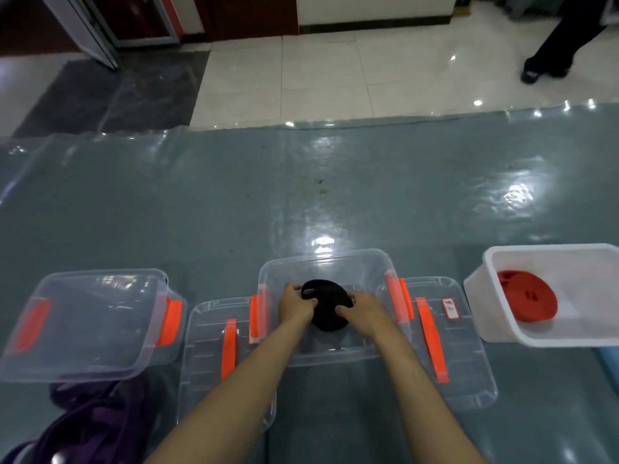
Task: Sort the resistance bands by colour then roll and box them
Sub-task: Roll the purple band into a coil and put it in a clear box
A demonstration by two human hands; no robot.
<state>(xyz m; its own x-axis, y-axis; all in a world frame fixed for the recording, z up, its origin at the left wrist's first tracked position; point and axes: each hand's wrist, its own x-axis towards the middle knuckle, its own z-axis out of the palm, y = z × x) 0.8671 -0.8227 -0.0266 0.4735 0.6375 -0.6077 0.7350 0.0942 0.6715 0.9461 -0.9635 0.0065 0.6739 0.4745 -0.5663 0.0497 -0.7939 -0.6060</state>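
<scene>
both hands' fingers (310,301) grip a coiled black band (326,308) inside the clear plastic box (335,259).

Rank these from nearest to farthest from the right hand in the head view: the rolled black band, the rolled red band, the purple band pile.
1. Rolled black resistance band: held by the right hand, inside the middle clear plastic box.
2. Rolled red resistance band: to the right, in the white plastic tub.
3. Pile of loose purple resistance bands: far left, near edge.
</scene>
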